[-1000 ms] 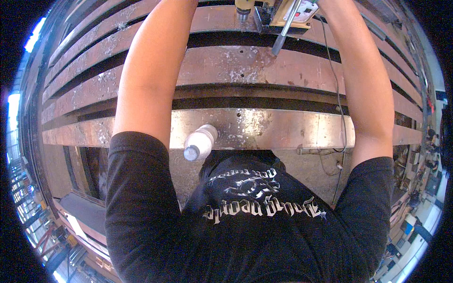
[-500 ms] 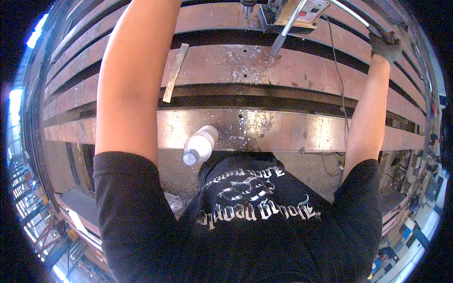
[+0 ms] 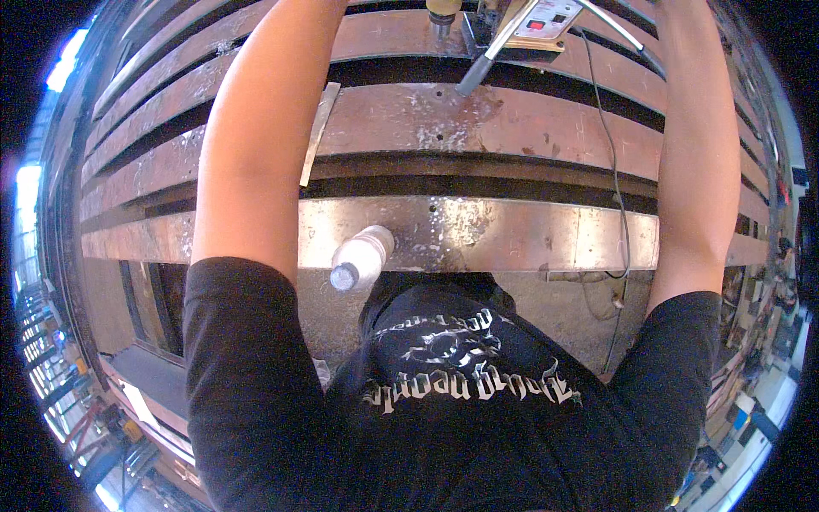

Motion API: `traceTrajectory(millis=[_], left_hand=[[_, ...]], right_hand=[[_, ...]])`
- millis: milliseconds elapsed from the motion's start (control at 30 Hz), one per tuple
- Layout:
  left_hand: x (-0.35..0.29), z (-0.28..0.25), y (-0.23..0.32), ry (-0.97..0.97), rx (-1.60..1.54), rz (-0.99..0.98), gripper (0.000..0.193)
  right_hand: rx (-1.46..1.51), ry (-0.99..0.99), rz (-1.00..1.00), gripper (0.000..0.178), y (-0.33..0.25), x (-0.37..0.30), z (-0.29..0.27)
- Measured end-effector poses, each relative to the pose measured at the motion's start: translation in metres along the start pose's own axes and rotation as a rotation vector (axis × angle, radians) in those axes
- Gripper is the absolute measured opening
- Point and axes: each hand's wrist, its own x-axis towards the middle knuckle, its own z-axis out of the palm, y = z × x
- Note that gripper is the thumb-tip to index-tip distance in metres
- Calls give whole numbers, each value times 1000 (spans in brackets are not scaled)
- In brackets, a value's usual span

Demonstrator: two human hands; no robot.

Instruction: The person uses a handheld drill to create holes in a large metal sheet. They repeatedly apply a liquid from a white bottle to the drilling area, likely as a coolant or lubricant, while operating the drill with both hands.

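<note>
Both of my forearms reach up past the top edge, so neither hand shows. At the top centre, between my arms, stands a drilling machine (image 3: 539, 24) with a red switch on its light panel. Its tool end (image 3: 441, 24) points down over a rusty steel beam. A feed lever with a dark grip (image 3: 478, 72) slants down and left from the machine. Another metal lever (image 3: 614, 27) runs right, toward my right forearm. A narrow flat metal strip (image 3: 321, 132) lies beside my left forearm, which partly covers it.
Several rusty steel beams (image 3: 546, 119) lie side by side with dark gaps between them. On the nearest beam (image 3: 512, 230), a plastic bottle (image 3: 363, 256) stands near the edge close to my body. A thin cable (image 3: 607, 128) trails from the machine over the beams.
My right hand, gloved and at the end of the right lever before, has gone up out of view. The dark-gripped lever sits further left. My left arm covers more of the strip.
</note>
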Motion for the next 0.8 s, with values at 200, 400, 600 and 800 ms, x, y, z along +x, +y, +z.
traceTrajectory(millis=[200,400,600,800], left_hand=[[-4,1,-17,69,47,76,63],[-62,4,-105,-38,-951,42,66],[-284,20,-46,274,52,-346,53],[-483,52,-68,155,229,-634,50]], right_hand=[[-311,-403,-217,41,14,52,18],[-342,-605,-201,42,-1,56,47],[-538,-797,-426,38,-21,45,39],[-67,-766,-177,61,21,64,104]])
